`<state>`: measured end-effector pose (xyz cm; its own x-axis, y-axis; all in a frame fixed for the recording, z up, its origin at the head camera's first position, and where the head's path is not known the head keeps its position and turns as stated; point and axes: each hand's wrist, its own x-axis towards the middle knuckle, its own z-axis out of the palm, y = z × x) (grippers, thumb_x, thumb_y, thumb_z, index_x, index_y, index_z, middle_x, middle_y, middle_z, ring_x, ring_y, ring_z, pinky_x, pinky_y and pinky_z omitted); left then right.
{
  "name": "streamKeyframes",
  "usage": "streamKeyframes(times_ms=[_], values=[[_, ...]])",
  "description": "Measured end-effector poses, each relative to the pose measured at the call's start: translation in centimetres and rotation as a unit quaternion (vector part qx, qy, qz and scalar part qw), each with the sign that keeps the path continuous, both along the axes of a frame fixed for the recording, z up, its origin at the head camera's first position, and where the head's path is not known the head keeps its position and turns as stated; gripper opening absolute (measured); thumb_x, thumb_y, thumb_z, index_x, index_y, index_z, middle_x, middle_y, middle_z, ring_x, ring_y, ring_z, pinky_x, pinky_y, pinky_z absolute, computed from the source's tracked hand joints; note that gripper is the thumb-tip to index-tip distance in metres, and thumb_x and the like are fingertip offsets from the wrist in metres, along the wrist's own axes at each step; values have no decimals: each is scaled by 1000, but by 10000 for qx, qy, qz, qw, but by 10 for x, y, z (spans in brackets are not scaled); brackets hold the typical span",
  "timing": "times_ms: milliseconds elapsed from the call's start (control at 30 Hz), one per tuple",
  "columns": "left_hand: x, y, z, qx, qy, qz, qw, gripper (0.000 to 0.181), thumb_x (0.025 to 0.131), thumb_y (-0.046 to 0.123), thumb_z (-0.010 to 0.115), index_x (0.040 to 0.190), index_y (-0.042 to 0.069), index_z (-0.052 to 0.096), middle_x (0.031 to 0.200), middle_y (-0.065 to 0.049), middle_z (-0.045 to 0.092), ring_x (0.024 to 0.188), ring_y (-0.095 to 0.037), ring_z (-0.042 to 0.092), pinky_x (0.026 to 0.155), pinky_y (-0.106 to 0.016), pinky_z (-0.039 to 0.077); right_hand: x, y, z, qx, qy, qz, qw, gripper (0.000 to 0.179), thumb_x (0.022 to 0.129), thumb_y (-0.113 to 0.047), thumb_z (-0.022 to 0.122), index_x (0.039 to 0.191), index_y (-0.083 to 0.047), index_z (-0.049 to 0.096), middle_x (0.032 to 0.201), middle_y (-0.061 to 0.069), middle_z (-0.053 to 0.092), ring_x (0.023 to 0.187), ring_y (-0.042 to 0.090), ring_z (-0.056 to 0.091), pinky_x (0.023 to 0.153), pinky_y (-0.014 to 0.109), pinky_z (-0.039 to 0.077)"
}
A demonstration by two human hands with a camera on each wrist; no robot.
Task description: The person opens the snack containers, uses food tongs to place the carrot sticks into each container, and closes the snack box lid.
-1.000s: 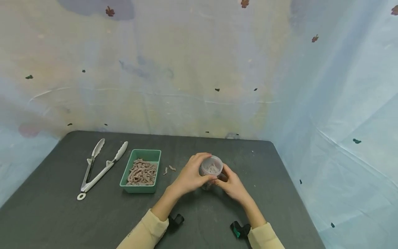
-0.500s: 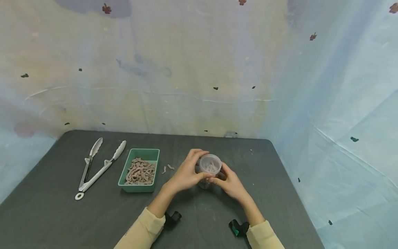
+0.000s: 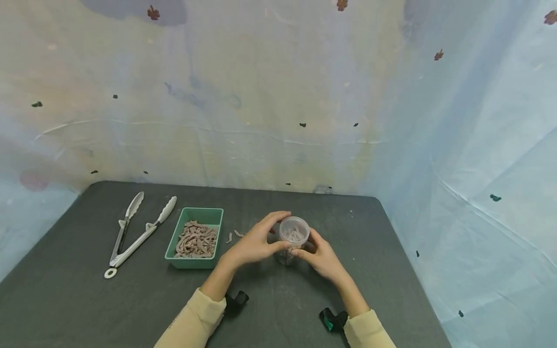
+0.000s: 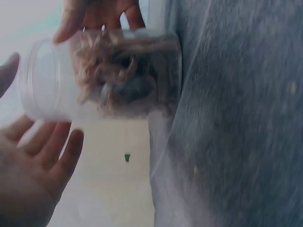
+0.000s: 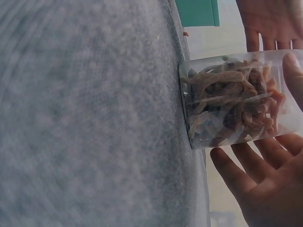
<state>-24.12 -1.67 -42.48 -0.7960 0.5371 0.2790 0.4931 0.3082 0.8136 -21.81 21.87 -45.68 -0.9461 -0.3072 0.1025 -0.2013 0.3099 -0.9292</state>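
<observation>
A clear plastic jar point(image 3: 285, 256) stands on the table, filled with brownish-grey strips point(image 5: 232, 97) that look like shredded meat. A translucent lid point(image 3: 294, 228) covers its top. My left hand point(image 3: 254, 244) curves around the lid from the left, thumb on the near side and fingertips on the far side; the palm stays off it. From the right, my right hand point(image 3: 324, 258) holds the jar just beneath the lid, its thumb lying across the front. In the left wrist view, the lower fingers point(image 4: 71, 146) of my left hand spread away from the jar wall.
Left of the hands sits a green tray point(image 3: 221, 227) of similar strips point(image 3: 197, 240). Two loose strips point(image 3: 229, 238) lie beside it. Farther left, spread tongs point(image 3: 139, 246) rest on the dark table point(image 3: 270, 314). A patterned sheet point(image 3: 261, 96) hangs behind the table.
My left hand has shifted left and its thumb has slid back along the lid's near side. My right hand and the jar stay in nearly the same place.
</observation>
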Motion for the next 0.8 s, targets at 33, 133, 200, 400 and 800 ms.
streamKeyframes(times_ms=[33,133,200,400,800], values=[[1,2,0,-21,93,133,9999,70,95,24,80,156,18,45,155,-5,41,127,-27,54,100,-51,50,0,0,0,11,-5,1,10000,73,96,-13,78,158,-9,41,149,18,55,134,36,57,102,50,53],[4,9,-1,-143,329,585,9976,68,90,30,85,149,16,52,149,-6,40,120,-23,55,96,-46,52,0,0,-1,18,-14,28,10000,72,96,-14,77,158,-9,41,149,19,55,133,36,58,100,45,55],[5,12,-2,-186,386,784,9960,65,88,31,87,144,16,56,145,-6,42,114,-21,56,92,-44,53,1,0,0,8,-28,55,10000,71,97,-14,77,158,-9,40,149,19,55,132,36,58,99,42,56],[2,11,-2,12,265,521,9983,58,91,26,84,142,13,59,146,-4,44,124,-27,55,97,-47,53,0,1,1,-29,-8,93,10000,73,96,-13,77,158,-8,39,149,20,54,133,37,58,100,42,55],[0,3,0,17,411,189,9990,57,94,22,80,146,12,58,149,-7,47,136,-28,51,104,-54,50,0,0,-1,39,41,32,10000,73,96,-14,77,158,-7,40,149,20,55,134,36,57,104,50,52]])
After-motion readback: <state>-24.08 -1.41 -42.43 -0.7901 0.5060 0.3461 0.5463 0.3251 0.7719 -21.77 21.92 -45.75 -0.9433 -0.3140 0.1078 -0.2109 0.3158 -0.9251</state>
